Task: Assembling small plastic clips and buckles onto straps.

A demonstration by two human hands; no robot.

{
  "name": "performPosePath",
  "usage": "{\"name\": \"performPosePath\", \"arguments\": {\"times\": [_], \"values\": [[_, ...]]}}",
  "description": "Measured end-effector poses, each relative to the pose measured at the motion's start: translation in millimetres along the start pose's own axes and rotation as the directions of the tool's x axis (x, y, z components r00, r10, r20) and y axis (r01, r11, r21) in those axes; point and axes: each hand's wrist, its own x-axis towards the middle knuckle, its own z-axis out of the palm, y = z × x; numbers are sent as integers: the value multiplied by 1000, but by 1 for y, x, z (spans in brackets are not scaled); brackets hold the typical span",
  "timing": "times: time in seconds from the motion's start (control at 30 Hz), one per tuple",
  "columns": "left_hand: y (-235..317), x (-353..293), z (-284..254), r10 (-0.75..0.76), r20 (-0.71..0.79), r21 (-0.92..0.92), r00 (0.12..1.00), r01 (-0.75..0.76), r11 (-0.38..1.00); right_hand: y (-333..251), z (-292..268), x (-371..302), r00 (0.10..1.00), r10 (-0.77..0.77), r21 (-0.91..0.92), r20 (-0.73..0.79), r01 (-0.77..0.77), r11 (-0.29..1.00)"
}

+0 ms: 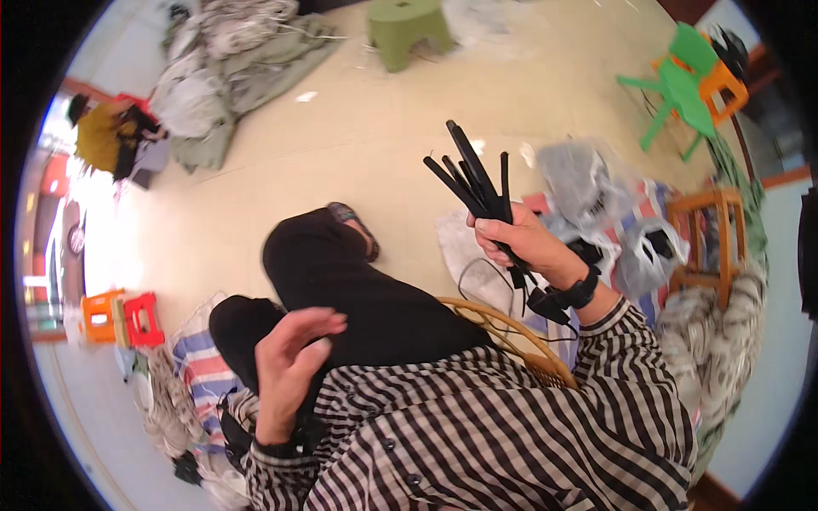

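Note:
My right hand (532, 243) is closed around a bundle of thin black strips (479, 166). They fan out above the fist, and shorter ends stick out below it. What the strips are made of, I cannot tell. My left hand (290, 362) is raised near my left knee, its fingers stretched out and slightly blurred, holding nothing. A black band (581, 289) circles my right wrist, with a small dark box and thin cables beside it. Below the right forearm curves a rattan rim (511, 320) with a woven part.
Clear plastic bags (584, 183), some with black pieces inside, lie at the right beside a wooden stool (707, 247). Farther off are a green stool (409, 34), a green chair (684, 85) and heaped cloth bundles (243, 72). Someone in yellow (100, 140) is at the far left.

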Motion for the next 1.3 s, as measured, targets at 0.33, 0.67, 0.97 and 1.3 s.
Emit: {"name": "performPosePath", "arguments": {"times": [0.33, 0.67, 0.97, 1.3], "values": [[-2, 17, -41, 278, 98, -504, 956, -193, 842, -40, 191, 52, 827, 190, 63, 530, -262, 963], [-44, -19, -70, -7, -37, -722, 999, -22, 692, 42, 256, 42, 652, 359, -61, 668, -433, 899], [-87, -36, -51, -28, -56, -832, 998, -31, 554, 51, 233, 40, 525, 553, -365, 648, -423, 829], [-95, -40, -53, -17, -4, -894, 1000, 4, 449, 51, 225, 34, 530, 599, -450, 600, -396, 800]]}}
